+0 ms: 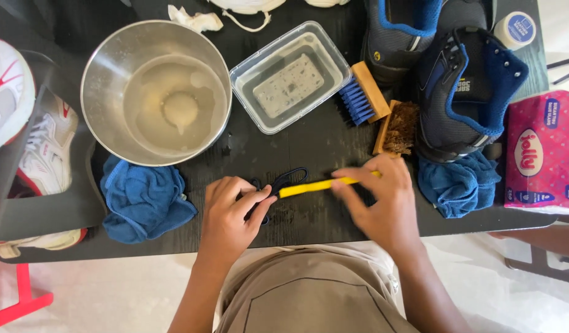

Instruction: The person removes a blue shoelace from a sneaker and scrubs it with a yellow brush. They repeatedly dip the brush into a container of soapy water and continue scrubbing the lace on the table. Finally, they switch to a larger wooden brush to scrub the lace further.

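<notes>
Down on the black table (321, 145), the left hand (232, 213) pins a dark shoelace (283, 180) under closed fingers, while the right hand (383, 200) pinches a yellow brush handle (312, 187) between thumb and fingertips. A steel bowl (155, 92) of water, a clear tub (288, 75), blue cloths (145, 197) and dark shoes (460, 86) lie around them.

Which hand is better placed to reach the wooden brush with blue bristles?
Probably the right hand: the blue-bristled brush lies directly beyond it, while the left hand pins the black lace.
</notes>
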